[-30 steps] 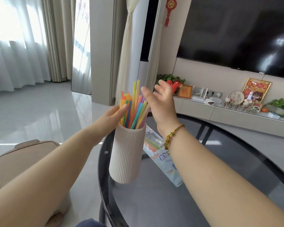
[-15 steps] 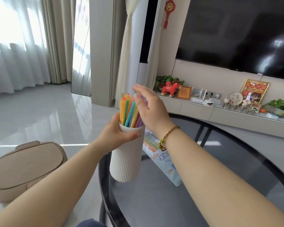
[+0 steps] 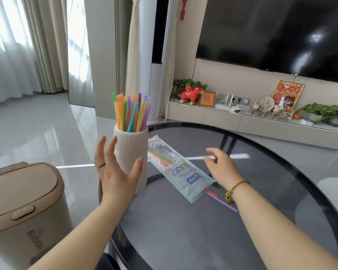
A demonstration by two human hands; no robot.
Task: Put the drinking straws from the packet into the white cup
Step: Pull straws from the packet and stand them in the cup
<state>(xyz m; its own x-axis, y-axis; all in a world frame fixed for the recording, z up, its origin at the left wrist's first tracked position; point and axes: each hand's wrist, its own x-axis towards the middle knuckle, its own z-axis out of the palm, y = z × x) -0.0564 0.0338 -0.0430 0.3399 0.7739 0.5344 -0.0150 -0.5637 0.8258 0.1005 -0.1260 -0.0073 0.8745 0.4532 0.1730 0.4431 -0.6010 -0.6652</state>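
The left hand (image 3: 115, 172) is spread wide, fingers straight, right by the near-left side of the white cup (image 3: 132, 149); whether it touches, I cannot tell. The right hand (image 3: 220, 168) hangs loose and empty over the bench (image 3: 183, 230), just right of the packet (image 3: 180, 172). The straws (image 3: 132, 114) stand bunched in the cup, and a purple straw (image 3: 220, 201) lies at the packet's near end. Dark round glass top, beige bin (image 3: 23, 201) at left, television (image 3: 271, 32) on the far wall.
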